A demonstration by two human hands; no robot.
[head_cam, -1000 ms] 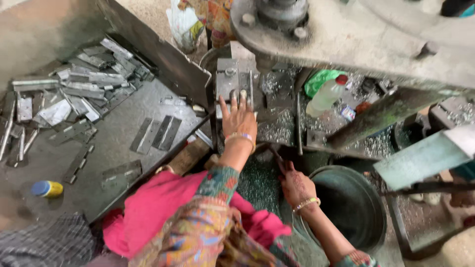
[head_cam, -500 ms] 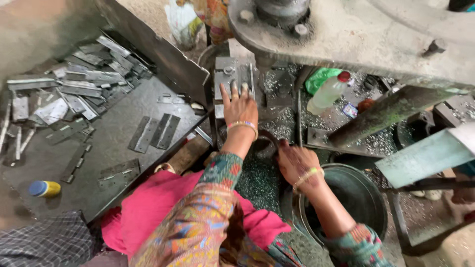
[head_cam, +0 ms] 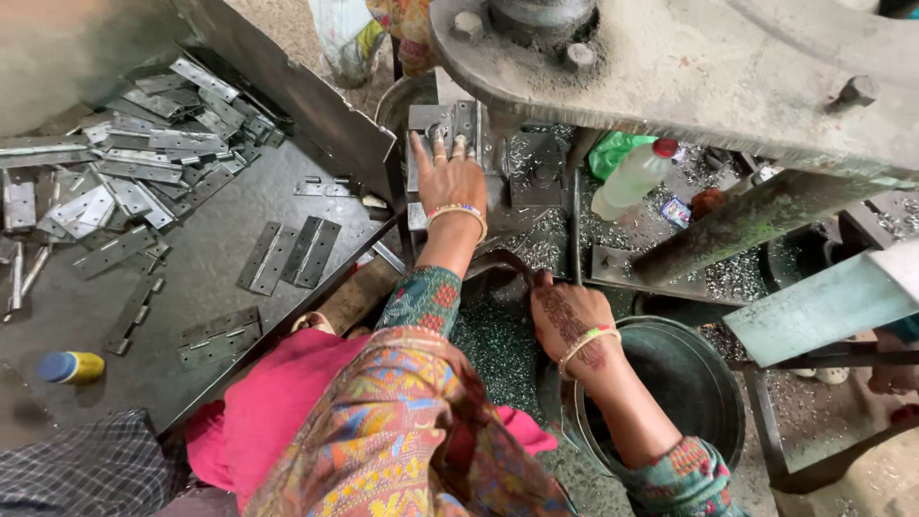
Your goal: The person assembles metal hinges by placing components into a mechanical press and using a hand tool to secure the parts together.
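Left hand (head_cam: 450,177) is reaching to the press die block (head_cam: 452,129) at upper centre of frame; fingers (head_cam: 438,146) are lying flat and spread on the block face, pressing rather than gripping; whether a hinge plate is sitting under them cannot be told. Right hand (head_cam: 567,321) is resting lower centre, just beside the rim of the dark round bucket (head_cam: 713,378); its fingers are curling over a curved metal edge (head_cam: 498,258), apparently gripping it, though the fingertips are hidden.

Stock is lying left of frame: a heap of steel hinge plates (head_cam: 134,163) at upper left on the slanted metal counter (head_cam: 220,287), with a few hinge pairs (head_cam: 292,251) apart at mid-left.

Handling judgement: plates are looking thin, stiff, fairly light, flat; edges are likely sharp and surfaces possibly oily, so slipping; pinching by the long edges or knuckle end seems safest, keeping fingertips off the punched holes.

Metal swarf (head_cam: 503,349) is covering the bed between the hands; a plastic bottle with red cap (head_cam: 627,180) is lying upper right of centre; a blue-and-yellow cap (head_cam: 69,367) is sitting lower left.
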